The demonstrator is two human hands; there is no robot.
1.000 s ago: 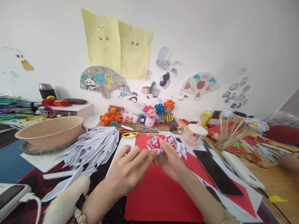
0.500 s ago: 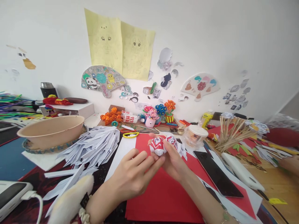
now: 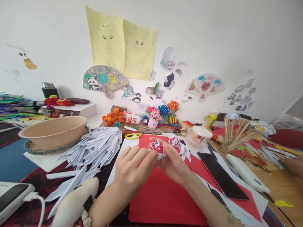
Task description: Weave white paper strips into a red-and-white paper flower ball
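A small red-and-white paper flower (image 3: 157, 147) is held between my two hands above red paper sheets (image 3: 161, 195). My right hand (image 3: 174, 160) wraps round it from the right, thumb against its side. With curled fingers, my left hand (image 3: 134, 168) pinches the flower's near left edge; its fingertips are partly hidden. Just behind my right hand lies a second red-and-white paper flower (image 3: 174, 142), beside some folded white paper pieces (image 3: 184, 152).
Left are a heap of white paper strips (image 3: 94, 146) and a beige basin (image 3: 52, 132). Yellow-handled scissors (image 3: 133, 136) lie behind my left hand. To the right are a black phone (image 3: 221, 175), a white power bank (image 3: 247, 173), wooden sticks (image 3: 230, 134) and another person's hand (image 3: 293, 165).
The flower has turned so its swirled centre now faces up more. My left hand has risen slightly and its fingers have moved from beneath the flower to its near left edge.
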